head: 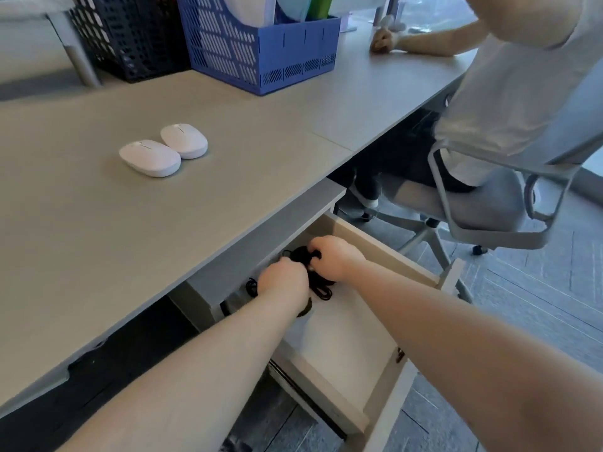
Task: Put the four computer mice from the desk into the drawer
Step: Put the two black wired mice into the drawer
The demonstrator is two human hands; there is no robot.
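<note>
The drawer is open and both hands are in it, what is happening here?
A person is putting mice away. Both hands, left and right, are down in the open drawer, handling a bundle of black cords; whatever they hold beneath is hidden. Two white mice lie side by side on the desk, not yet moved. Another person sits at the far end.

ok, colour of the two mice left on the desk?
White, both mice, clearest in the head view.
</note>
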